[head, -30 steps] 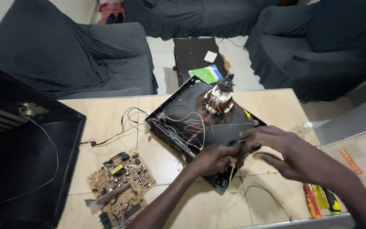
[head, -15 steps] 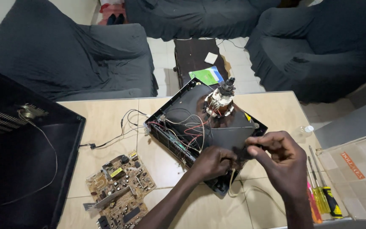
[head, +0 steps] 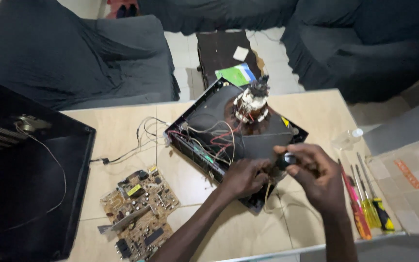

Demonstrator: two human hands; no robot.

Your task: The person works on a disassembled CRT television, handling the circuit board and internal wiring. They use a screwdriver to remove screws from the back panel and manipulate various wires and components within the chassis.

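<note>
black plastic casing (head: 20, 194) lies far left of the picture tube (head: 238, 136), then a brown circuit board (head: 139, 211); the tube sits mid-table, the left hand (head: 242, 177) curled against its near edge, the right hand (head: 311, 174) pinching a small dark part (head: 287, 160) beside it, screwdrivers (head: 367, 204) farther right

Setting: home living room used for repairs. Evidence: dark-covered sofas (head: 73, 58), tiled floor (head: 403, 170), beige worktop (head: 122, 131) bearing circuit board (head: 139, 211) and screwdrivers (head: 369, 204).
</note>
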